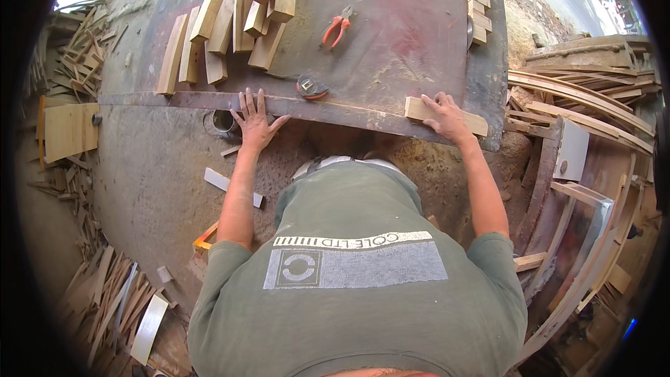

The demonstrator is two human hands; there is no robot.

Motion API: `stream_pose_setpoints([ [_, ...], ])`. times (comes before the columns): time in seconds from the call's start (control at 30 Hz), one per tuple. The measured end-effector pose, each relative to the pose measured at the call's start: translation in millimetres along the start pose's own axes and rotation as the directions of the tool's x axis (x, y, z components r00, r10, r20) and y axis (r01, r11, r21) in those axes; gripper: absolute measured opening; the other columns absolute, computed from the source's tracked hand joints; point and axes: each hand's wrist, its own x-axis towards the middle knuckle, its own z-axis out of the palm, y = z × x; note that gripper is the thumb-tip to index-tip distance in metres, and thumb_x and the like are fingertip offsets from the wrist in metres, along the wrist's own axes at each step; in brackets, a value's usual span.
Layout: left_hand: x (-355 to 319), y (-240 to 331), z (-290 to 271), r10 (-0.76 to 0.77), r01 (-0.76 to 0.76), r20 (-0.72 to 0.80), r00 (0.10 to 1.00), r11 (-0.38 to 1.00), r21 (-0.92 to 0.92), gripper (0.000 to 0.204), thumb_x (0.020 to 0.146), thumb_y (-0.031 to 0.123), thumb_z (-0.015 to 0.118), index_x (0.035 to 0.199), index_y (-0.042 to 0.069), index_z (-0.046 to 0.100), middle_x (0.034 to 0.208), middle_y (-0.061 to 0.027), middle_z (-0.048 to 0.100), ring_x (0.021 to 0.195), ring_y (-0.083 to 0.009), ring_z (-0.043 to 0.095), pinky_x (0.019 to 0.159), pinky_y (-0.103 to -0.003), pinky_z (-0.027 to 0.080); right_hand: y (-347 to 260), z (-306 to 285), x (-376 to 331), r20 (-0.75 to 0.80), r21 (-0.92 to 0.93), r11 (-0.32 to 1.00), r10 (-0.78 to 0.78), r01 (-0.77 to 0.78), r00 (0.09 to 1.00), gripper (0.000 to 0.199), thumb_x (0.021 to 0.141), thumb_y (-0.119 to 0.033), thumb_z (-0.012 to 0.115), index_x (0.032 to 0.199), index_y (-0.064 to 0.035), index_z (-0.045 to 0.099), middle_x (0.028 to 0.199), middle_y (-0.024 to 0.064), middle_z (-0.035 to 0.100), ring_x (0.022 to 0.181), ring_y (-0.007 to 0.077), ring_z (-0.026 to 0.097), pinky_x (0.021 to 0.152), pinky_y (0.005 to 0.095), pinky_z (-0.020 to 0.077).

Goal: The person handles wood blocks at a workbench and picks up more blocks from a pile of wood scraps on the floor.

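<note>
My left hand (pixel 257 124) lies at the front edge of the worktable (pixel 370 56), fingers spread, holding nothing. At the right end of that edge, my right hand (pixel 448 120) grips a short wooden block (pixel 416 109) from above, its fingers and thumb across the wood. The block lies flat along the edge. Between the hands sits a black and orange tape measure (pixel 311 86). Farther back on the table are pliers with orange handles (pixel 337 31), slightly open. Several wooden blocks (pixel 223 21) lie side by side and partly stacked beyond my left hand.
More blocks (pixel 477 7) are stacked along the table's right edge. Wood strips and a frame (pixel 586 202) crowd the right side. Scrap wood (pixel 112 300) lies in heaps on the left ground. A round metal tube end (pixel 222 123) shows below the table edge near my left hand.
</note>
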Motion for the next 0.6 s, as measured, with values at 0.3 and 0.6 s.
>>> stream_pose_setpoints([
  [0.3,-2.1,-6.0,10.9,0.056,-0.071,-0.157,0.986,0.994,-0.088,0.113,0.076,0.076,0.071,0.162,0.017,0.028,0.169,-0.0171,0.017,0.160,-0.0366,0.005,0.118,-0.073,-0.004,-64.0,60.6,-13.9,-0.313,-0.203,0.978,-0.023,-0.043,0.949,0.127,0.065,-0.081,0.074,0.154,0.0005,0.036,0.147,0.0281,0.041,0.144,0.0465,0.033,0.123,0.0624,0.0239],
  [0.6,13.2,-5.9,22.9,0.045,-0.066,-0.167,0.985,0.991,-0.118,0.114,0.071,0.078,0.073,0.160,0.021,0.031,0.168,-0.0126,0.017,0.159,-0.0374,0.005,0.117,-0.076,-0.004,-33.5,88.0,10.0,-0.439,-0.252,0.966,-0.067,-0.051,0.896,0.126,0.061,-0.091,0.067,0.148,-0.0022,0.044,0.143,0.0281,0.042,0.139,0.0489,0.038,0.122,0.0635,0.0270],
])
